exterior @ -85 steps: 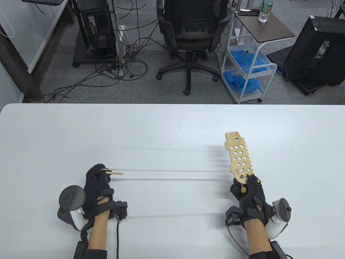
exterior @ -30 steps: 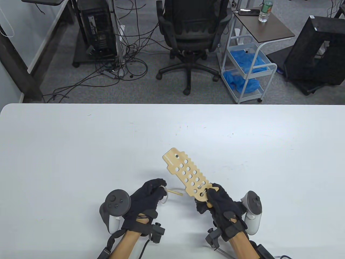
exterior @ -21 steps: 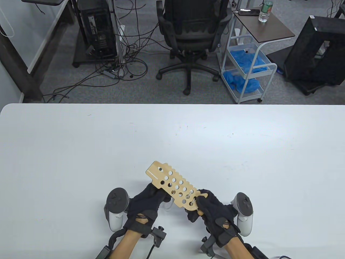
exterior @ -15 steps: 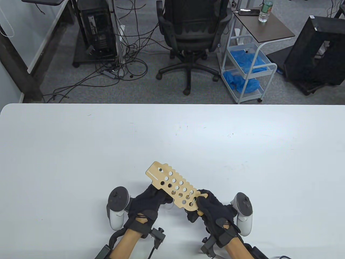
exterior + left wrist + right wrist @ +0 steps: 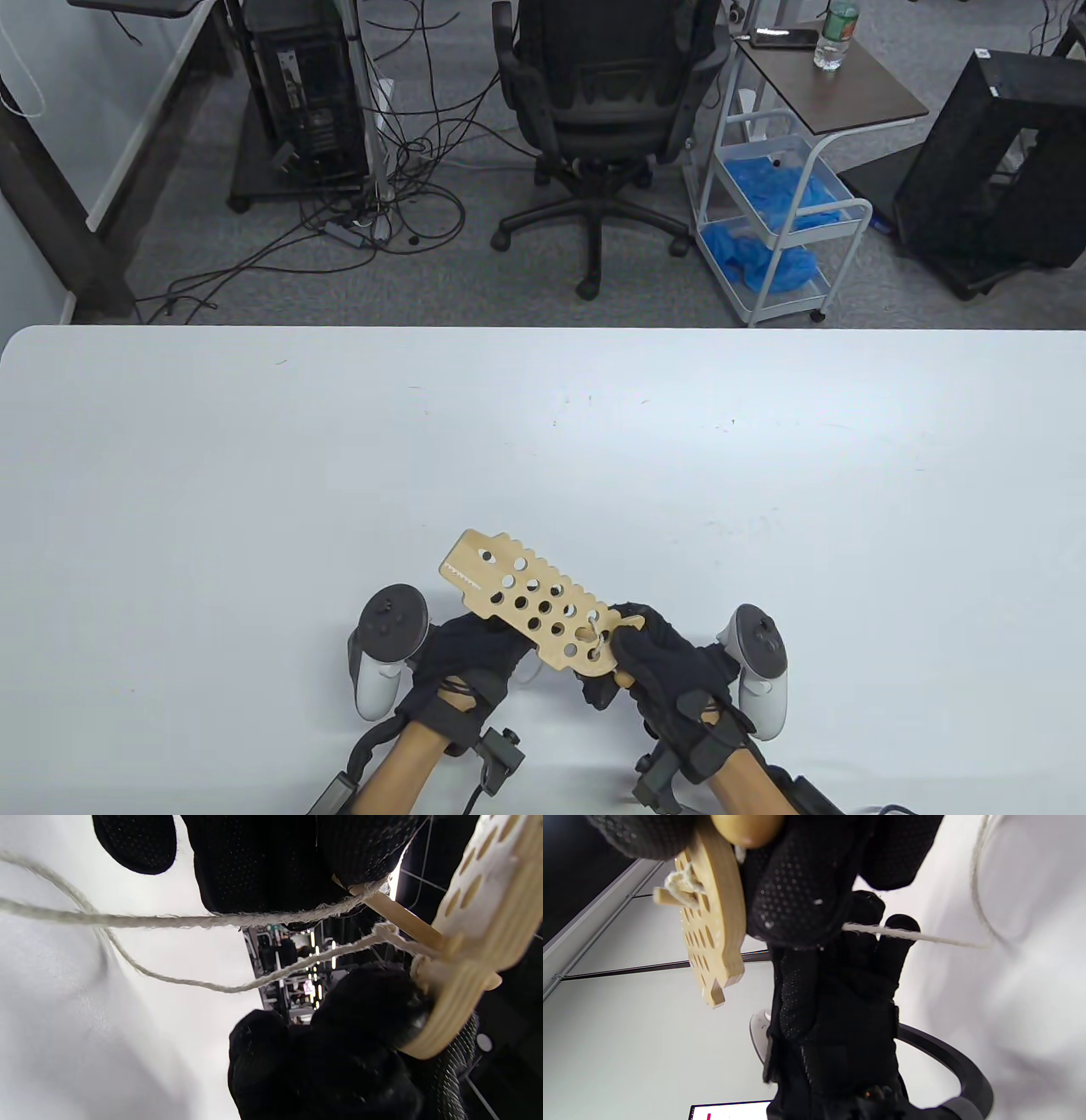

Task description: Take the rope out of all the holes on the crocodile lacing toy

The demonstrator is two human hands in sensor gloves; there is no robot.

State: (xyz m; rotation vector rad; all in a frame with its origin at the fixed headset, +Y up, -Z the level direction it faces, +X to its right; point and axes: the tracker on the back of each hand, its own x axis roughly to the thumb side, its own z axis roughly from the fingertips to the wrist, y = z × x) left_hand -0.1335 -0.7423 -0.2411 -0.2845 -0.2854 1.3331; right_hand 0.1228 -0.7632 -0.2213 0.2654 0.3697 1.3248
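Two gloved hands low over white desk (image 5: 254,475), close together. Right hand (image 5: 666,671) grasps tail end of wooden crocodile board (image 5: 534,604), board angled up-left, raised off desk. Left hand (image 5: 462,666) under board, fingers pinching wooden needle (image 5: 398,916) and rope (image 5: 178,921). Rope slack, looped beneath board, threaded through holes near tail.

Table view high above the white table (image 5: 254,441), looking down and outward, both wrist views tilted, close beneath the crocodile board (image 5: 530,607), shared by all three
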